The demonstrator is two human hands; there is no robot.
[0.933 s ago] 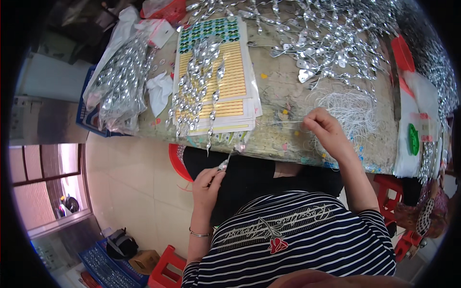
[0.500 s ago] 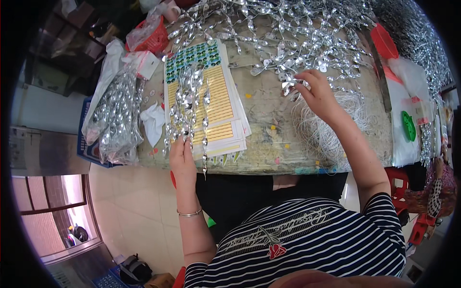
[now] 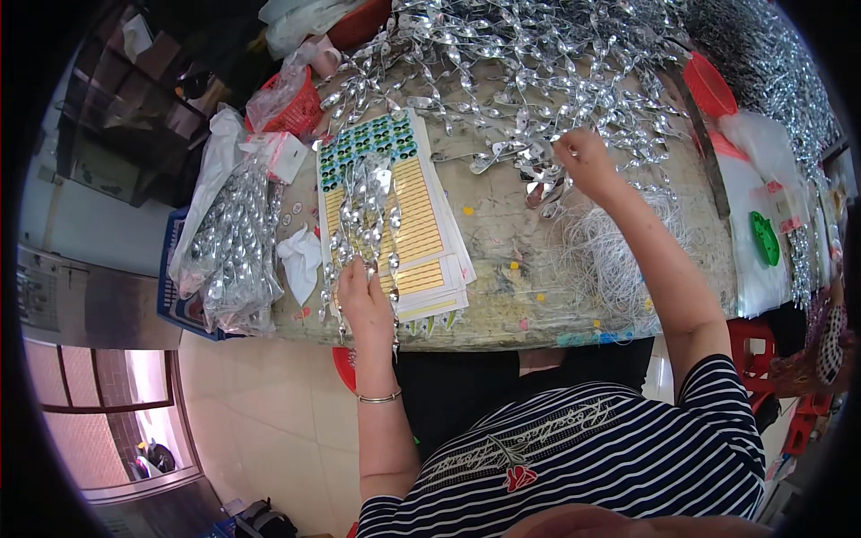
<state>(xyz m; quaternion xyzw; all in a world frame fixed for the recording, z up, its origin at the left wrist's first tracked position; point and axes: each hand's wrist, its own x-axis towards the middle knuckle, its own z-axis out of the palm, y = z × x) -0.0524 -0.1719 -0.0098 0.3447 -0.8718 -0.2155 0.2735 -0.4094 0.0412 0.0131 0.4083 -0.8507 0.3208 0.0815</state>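
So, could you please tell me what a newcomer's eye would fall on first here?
Probably the glittering mass of twisted silver strands across the table's far side. Next might come the patterned sheets left of centre, with a smaller silver bunch on them, and the tangle of white thread near the right forearm.

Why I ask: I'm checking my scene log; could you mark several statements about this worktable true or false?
1. The left hand is at twisted silver foil strands lying on yellow-printed paper sheets. True.
2. A tangled white thread pile lies left of those sheets. False: the pile is right of them.
3. A silver metal bangle circles the right wrist. False: the bangle circles the left one.
4. An oval green plastic piece lies right of the pile. True.
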